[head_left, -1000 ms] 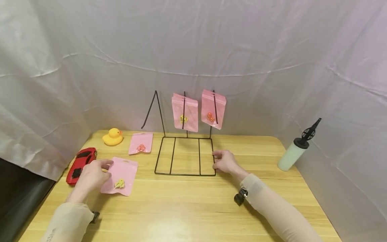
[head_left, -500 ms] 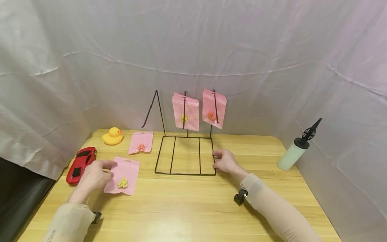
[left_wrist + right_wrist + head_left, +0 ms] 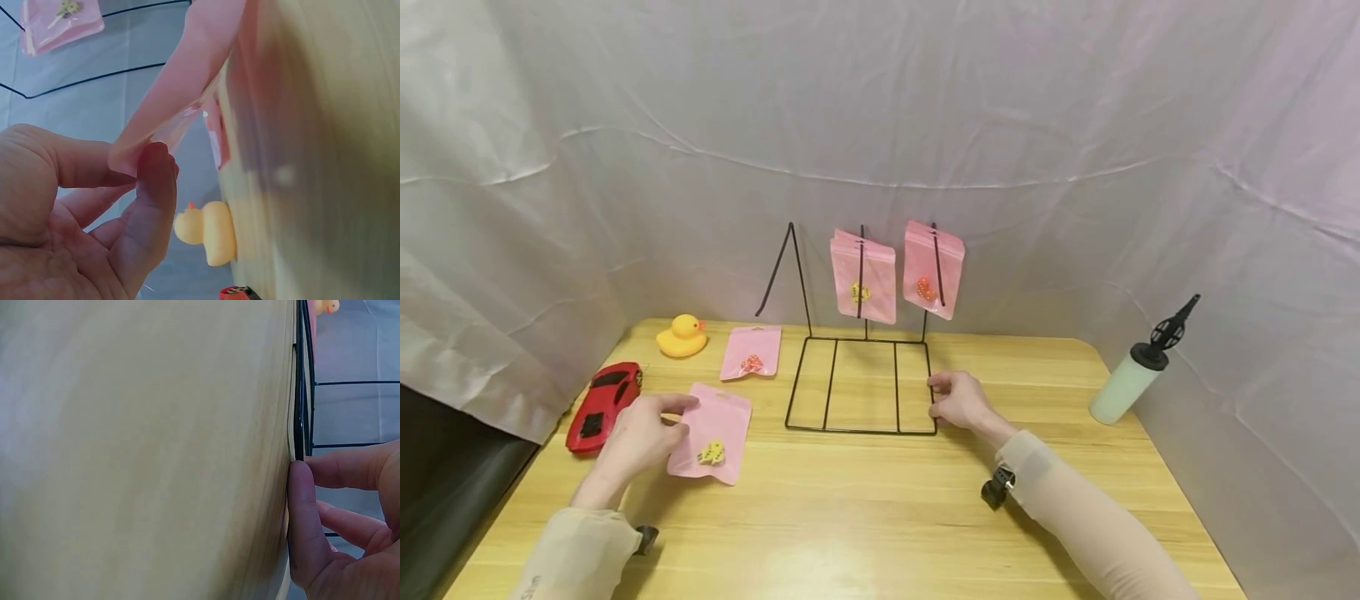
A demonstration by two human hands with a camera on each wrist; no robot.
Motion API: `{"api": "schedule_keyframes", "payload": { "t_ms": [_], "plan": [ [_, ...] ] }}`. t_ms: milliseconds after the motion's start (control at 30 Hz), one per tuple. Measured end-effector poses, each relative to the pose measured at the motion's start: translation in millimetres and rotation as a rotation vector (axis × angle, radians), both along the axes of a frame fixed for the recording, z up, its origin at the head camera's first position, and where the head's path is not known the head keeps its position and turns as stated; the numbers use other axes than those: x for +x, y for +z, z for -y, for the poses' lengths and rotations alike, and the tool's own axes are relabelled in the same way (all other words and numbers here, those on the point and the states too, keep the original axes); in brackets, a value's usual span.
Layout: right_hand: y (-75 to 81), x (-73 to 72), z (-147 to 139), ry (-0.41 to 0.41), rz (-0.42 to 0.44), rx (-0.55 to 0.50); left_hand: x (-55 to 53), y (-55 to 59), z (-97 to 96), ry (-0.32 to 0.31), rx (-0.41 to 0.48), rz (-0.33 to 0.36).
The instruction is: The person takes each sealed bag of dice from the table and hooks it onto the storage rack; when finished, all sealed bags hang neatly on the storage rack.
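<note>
Head view bright, mostly even; pale glare on wooden tabletop [image 3: 820, 533] in front of black wire rack [image 3: 897, 387]. Soft shadow under left hand [image 3: 638, 442], left of rack. Curtain [image 3: 1262, 100] mauve-tinted, rack's upper right. Wrist views dimmer, softer; right-wrist wood grain smeared.

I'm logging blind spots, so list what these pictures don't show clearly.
Held pink bag, pinched part: left wrist view, partly behind fingers of the left hand.
Bag count on middle hook: head view, obscured by front bag.
Red car: left wrist view, cut by bottom edge.
Sleeve lettering: head view, too small.
</note>
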State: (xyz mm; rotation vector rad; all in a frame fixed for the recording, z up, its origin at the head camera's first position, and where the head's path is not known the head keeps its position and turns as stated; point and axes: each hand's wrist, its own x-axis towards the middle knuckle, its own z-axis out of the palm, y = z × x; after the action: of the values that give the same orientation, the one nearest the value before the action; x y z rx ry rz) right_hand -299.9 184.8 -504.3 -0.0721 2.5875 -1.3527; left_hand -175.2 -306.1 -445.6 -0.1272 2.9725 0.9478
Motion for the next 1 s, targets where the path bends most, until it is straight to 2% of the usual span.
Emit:
{"api": "schedule_keyframes", "payload": {
  "t_ms": [233, 533, 700, 833, 1000],
  "plan": [
    [-1.0, 0.1, 0, 0.002, -0.002, -0.002, 6.4, 7.7, -9.1, 0.01, 0.045, -0.045],
    [0.0, 1.7, 1, -0.01, 0.011, -0.009, 16.8, 27.8, -19.4, 0.018, 0.049, -0.142],
    [-0.5, 1.9, 1, -0.006, -0.002, 0.002, 26.0, 35.3, -23.6, 0.023, 0.049, -0.261],
    [-1.0, 1.6, 1, -0.007, -0.01, 0.01, 33.0, 39.5, -28.4, 0.055, 0.061, -0.375],
    [-1.0, 1.1, 2, -0.005, -0.008, 0.005, 38.1, 44.4, -31.6, 0.081, 0.122, -0.486]
  ]
}}
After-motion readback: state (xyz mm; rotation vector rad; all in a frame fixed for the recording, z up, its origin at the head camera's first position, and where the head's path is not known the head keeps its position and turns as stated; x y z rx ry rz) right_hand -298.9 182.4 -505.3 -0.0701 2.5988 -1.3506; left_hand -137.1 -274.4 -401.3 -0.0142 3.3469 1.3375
